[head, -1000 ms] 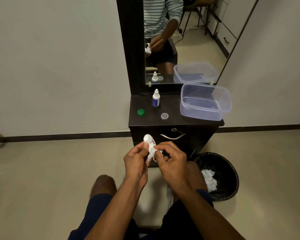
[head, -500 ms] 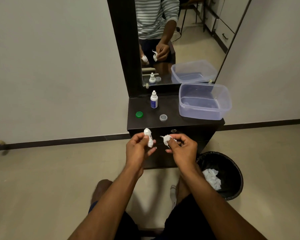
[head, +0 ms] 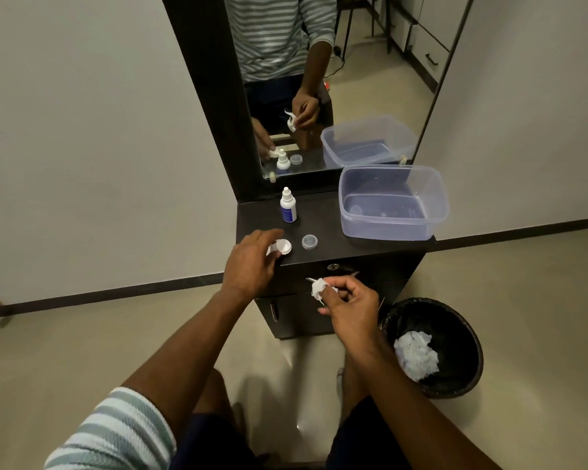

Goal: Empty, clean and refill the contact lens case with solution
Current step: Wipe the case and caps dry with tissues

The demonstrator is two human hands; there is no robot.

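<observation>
The left hand (head: 252, 262) is resting its curled fingers on the white lens case (head: 280, 247) at the cabinet top's (head: 326, 228) front-left edge — the right hand (head: 348, 301), below that edge, is pinching a crumpled tissue (head: 319, 289).

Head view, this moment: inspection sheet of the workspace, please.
Surface: dark cabinet top, below a mirror.
Job's things: white lens case on the top; solution bottle upright; clear cap apart.
Clutter: plastic tub.
Grippers: left hand at the case, grip unclear; right hand pinches a tissue wad.
Cables: nothing seen.
Surroundings: bin holding used tissue.
</observation>
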